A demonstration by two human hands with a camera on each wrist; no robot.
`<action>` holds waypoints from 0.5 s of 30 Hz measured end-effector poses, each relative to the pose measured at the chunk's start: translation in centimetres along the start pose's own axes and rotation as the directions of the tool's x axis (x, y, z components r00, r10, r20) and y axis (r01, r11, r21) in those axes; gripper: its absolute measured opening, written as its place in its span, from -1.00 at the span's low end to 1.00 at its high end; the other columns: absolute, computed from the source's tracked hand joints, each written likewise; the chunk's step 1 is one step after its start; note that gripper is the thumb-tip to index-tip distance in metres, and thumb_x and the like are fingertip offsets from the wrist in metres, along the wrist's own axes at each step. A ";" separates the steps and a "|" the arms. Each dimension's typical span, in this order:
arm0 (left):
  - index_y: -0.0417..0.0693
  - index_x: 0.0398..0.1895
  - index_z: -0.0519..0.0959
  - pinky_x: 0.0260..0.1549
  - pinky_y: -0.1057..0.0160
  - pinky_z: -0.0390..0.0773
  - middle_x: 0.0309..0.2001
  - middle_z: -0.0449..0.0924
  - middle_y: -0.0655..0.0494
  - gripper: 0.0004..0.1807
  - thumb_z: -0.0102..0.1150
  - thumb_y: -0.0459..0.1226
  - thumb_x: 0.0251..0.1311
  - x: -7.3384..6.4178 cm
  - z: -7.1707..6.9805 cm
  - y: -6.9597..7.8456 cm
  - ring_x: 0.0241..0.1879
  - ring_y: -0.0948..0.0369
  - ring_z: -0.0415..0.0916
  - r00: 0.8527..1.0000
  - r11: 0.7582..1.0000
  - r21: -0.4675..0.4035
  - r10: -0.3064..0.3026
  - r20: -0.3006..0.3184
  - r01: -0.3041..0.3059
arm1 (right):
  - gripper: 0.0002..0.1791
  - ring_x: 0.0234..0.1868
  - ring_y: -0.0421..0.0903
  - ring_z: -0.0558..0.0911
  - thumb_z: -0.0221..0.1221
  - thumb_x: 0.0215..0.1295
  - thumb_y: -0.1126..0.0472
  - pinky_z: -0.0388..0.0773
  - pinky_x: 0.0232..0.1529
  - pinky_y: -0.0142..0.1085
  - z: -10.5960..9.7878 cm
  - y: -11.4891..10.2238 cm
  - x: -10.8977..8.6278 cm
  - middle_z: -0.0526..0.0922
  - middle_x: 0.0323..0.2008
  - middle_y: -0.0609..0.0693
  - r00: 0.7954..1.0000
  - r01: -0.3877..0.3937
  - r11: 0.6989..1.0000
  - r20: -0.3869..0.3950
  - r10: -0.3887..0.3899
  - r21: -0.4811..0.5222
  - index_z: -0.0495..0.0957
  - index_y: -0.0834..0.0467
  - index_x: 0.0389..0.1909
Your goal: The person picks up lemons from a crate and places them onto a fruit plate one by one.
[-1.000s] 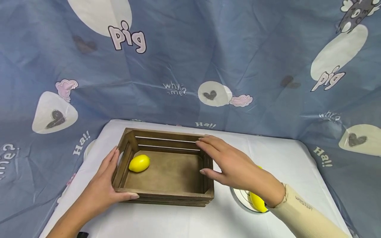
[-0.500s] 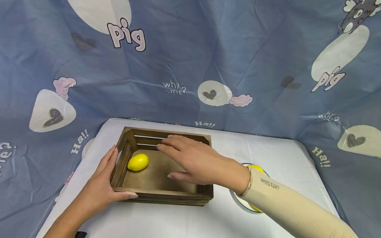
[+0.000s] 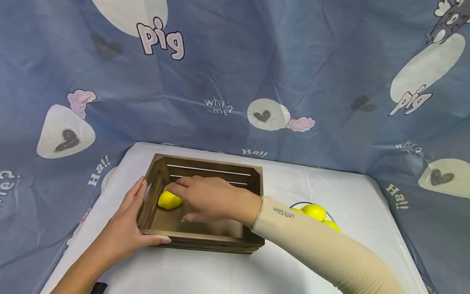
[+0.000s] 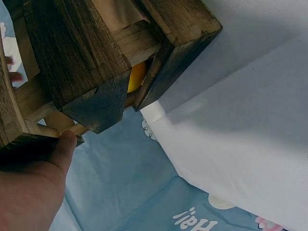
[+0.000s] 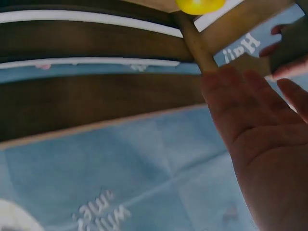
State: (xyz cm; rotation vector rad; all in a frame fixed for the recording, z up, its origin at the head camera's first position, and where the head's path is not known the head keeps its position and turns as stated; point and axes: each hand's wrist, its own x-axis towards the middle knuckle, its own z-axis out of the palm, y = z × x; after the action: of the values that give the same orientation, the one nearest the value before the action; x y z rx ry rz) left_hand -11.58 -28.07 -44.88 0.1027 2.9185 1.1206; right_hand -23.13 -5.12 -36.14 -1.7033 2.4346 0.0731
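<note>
A brown slatted wooden crate [image 3: 209, 241] stands on the white table with one yellow lemon [image 3: 169, 201] at its left end inside. My left hand [image 3: 123, 226] holds the crate's front left corner, its thumb along the front slat and its fingers along the left end. Over the crate's inside reaches my right hand [image 3: 211, 200], fingers extended toward the lemon and partly covering it in the head view. A gap shows between the right fingers and the lemon [image 5: 199, 5] in the right wrist view. Through the slats, part of the lemon [image 4: 136, 77] appears in the left wrist view.
Right of the crate, several lemons [image 3: 314, 212] lie in a round glass-rimmed dish, partly hidden by my right sleeve [image 3: 312, 245]. A dark object [image 3: 99, 288] sits at the front left edge. Blue printed cloth [image 3: 220, 69] hangs behind and beside the table.
My right hand has moved left from the crate's right end, across its inside to the lemon. The left hand stays at the crate's corner. More lemons in the dish have come into view.
</note>
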 end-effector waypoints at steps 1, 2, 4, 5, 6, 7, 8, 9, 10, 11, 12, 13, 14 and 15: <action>0.06 0.72 -0.41 0.13 -0.53 0.35 0.71 -0.49 0.05 0.68 0.66 0.29 -0.25 -0.1 -0.1 0.0 0.48 -0.44 0.05 1.000 1.000 0.002 0.002 -0.004 -0.002 | -0.09 0.41 -0.12 0.46 0.34 0.37 -0.24 0.54 0.25 -0.28 0.2 -0.1 0.6 0.39 0.48 -0.07 1.000 -0.005 1.000 0.023 0.005 0.005 0.22 -0.01 0.62; 0.06 0.72 -0.40 0.13 -0.53 0.35 0.71 -0.49 0.05 0.68 0.67 0.28 -0.25 -0.1 -0.1 0.0 0.48 -0.44 0.05 1.000 1.000 0.000 0.004 -0.007 -0.004 | -0.07 0.41 -0.12 0.46 0.34 0.37 -0.24 0.55 0.24 -0.28 0.5 -0.2 1.2 0.37 0.49 -0.08 0.999 -0.013 1.000 0.049 0.013 0.007 0.20 -0.02 0.63; 0.05 0.73 -0.39 0.14 -0.53 0.35 0.71 -0.48 0.03 0.68 0.67 0.27 -0.24 -0.2 -0.2 0.1 0.49 -0.44 0.04 1.000 1.000 -0.006 0.011 -0.009 -0.011 | -0.04 0.41 -0.13 0.45 0.33 0.36 -0.26 0.51 0.29 -0.28 1.0 -0.4 2.3 0.34 0.50 -0.10 0.995 -0.031 1.000 0.095 0.031 0.003 0.16 -0.05 0.65; 0.04 0.73 -0.38 0.15 -0.53 0.35 0.71 -0.47 0.02 0.67 0.66 0.28 -0.24 -0.2 -0.3 0.2 0.50 -0.43 0.04 1.000 1.000 -0.008 0.014 -0.009 -0.014 | -0.03 0.41 -0.13 0.45 0.33 0.35 -0.27 0.50 0.30 -0.27 1.3 -0.4 2.7 0.33 0.51 -0.10 0.992 -0.046 0.999 0.117 0.045 0.001 0.15 -0.07 0.66; 0.03 0.73 -0.37 0.15 -0.52 0.34 0.71 -0.46 0.02 0.67 0.66 0.29 -0.24 -0.1 -0.3 0.2 0.50 -0.42 0.03 1.000 1.000 -0.008 0.015 -0.008 -0.015 | -0.02 0.41 -0.12 0.45 0.33 0.35 -0.28 0.52 0.29 -0.25 1.5 -0.4 3.2 0.32 0.52 -0.11 0.989 -0.061 0.998 0.138 0.060 0.001 0.13 -0.09 0.66; 0.03 0.73 -0.36 0.16 -0.52 0.33 0.71 -0.45 0.01 0.66 0.65 0.29 -0.24 -0.1 -0.3 0.3 0.51 -0.41 0.01 1.000 1.000 -0.010 0.015 -0.007 -0.015 | -0.01 0.40 -0.11 0.46 0.33 0.34 -0.29 0.54 0.26 -0.23 1.8 -0.4 3.5 0.31 0.52 -0.11 0.985 -0.076 0.997 0.158 0.075 0.000 0.13 -0.11 0.66; 0.03 0.73 -0.36 0.17 -0.52 0.33 0.71 -0.45 0.01 0.66 0.65 0.30 -0.24 -0.1 -0.3 0.3 0.52 -0.40 0.00 1.000 1.000 -0.012 0.014 -0.005 -0.014 | -0.01 0.39 -0.11 0.47 0.34 0.33 -0.30 0.56 0.24 -0.22 2.0 -0.4 3.9 0.31 0.52 -0.11 0.981 -0.087 0.996 0.173 0.086 -0.001 0.12 -0.12 0.66; 0.03 0.73 -0.36 0.17 -0.52 0.32 0.71 -0.45 0.01 0.66 0.64 0.31 -0.24 -0.1 -0.3 0.3 0.53 -0.40 -0.01 1.000 1.000 -0.013 0.012 -0.003 -0.012 | -0.01 0.37 -0.10 0.49 0.35 0.32 -0.30 0.58 0.21 -0.21 2.3 -0.4 4.2 0.32 0.52 -0.11 0.979 -0.094 0.996 0.183 0.093 -0.003 0.14 -0.13 0.66; 0.03 0.73 -0.36 0.17 -0.52 0.32 0.71 -0.45 0.01 0.67 0.64 0.31 -0.24 -0.1 -0.3 0.3 0.53 -0.39 -0.02 1.000 1.000 -0.015 0.010 -0.001 -0.010 | 0.00 0.37 -0.09 0.49 0.36 0.30 -0.31 0.59 0.19 -0.20 2.5 -0.4 4.5 0.32 0.52 -0.11 0.976 -0.101 0.995 0.192 0.101 -0.006 0.15 -0.13 0.65; 0.03 0.73 -0.36 0.18 -0.52 0.32 0.71 -0.46 0.03 0.67 0.63 0.32 -0.24 -0.1 -0.3 0.2 0.54 -0.38 -0.03 1.000 1.000 -0.013 0.006 -0.001 -0.006 | -0.01 0.36 -0.09 0.50 0.37 0.28 -0.32 0.61 0.15 -0.18 2.7 -0.4 4.8 0.32 0.52 -0.12 0.973 -0.110 0.994 0.201 0.109 -0.008 0.16 -0.14 0.64; 0.04 0.73 -0.37 0.18 -0.52 0.32 0.71 -0.47 0.04 0.67 0.63 0.32 -0.25 -0.1 -0.3 0.2 0.54 -0.38 -0.04 1.000 1.000 -0.013 0.004 -0.002 -0.004 | -0.01 0.35 -0.09 0.51 0.38 0.27 -0.32 0.63 0.12 -0.17 2.8 -0.4 5.2 0.32 0.51 -0.12 0.972 -0.113 0.994 0.206 0.113 -0.012 0.18 -0.14 0.63; 0.04 0.73 -0.37 0.18 -0.51 0.31 0.71 -0.46 0.04 0.68 0.64 0.32 -0.26 -0.1 -0.3 0.2 0.54 -0.38 -0.03 1.000 1.000 -0.015 0.002 -0.003 -0.002 | -0.01 0.33 -0.10 0.52 0.38 0.26 -0.33 0.63 0.11 -0.17 3.1 -0.4 5.4 0.34 0.50 -0.12 0.971 -0.116 0.993 0.210 0.116 -0.014 0.19 -0.15 0.62; 0.05 0.73 -0.37 0.18 -0.52 0.31 0.71 -0.47 0.05 0.68 0.64 0.32 -0.26 -0.1 -0.2 0.1 0.54 -0.38 -0.03 1.000 1.000 -0.015 0.000 -0.003 0.000 | -0.01 0.32 -0.10 0.52 0.39 0.25 -0.33 0.64 0.10 -0.17 3.3 -0.4 5.7 0.34 0.49 -0.13 0.969 -0.122 0.992 0.216 0.122 -0.014 0.20 -0.15 0.62; 0.05 0.73 -0.37 0.18 -0.52 0.31 0.71 -0.47 0.05 0.68 0.65 0.32 -0.27 -0.1 -0.2 0.1 0.54 -0.38 -0.02 1.000 1.000 -0.014 -0.001 -0.005 0.001 | -0.01 0.32 -0.11 0.52 0.39 0.24 -0.34 0.64 0.09 -0.17 3.5 -0.4 5.9 0.34 0.48 -0.14 0.966 -0.129 0.992 0.225 0.129 -0.015 0.20 -0.16 0.62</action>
State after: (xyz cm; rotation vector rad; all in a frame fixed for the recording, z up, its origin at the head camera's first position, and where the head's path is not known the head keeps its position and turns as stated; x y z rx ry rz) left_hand -11.49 -28.09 -44.67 0.0987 2.9144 1.1427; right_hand -24.36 -10.28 -40.54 -1.4461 2.3710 0.2677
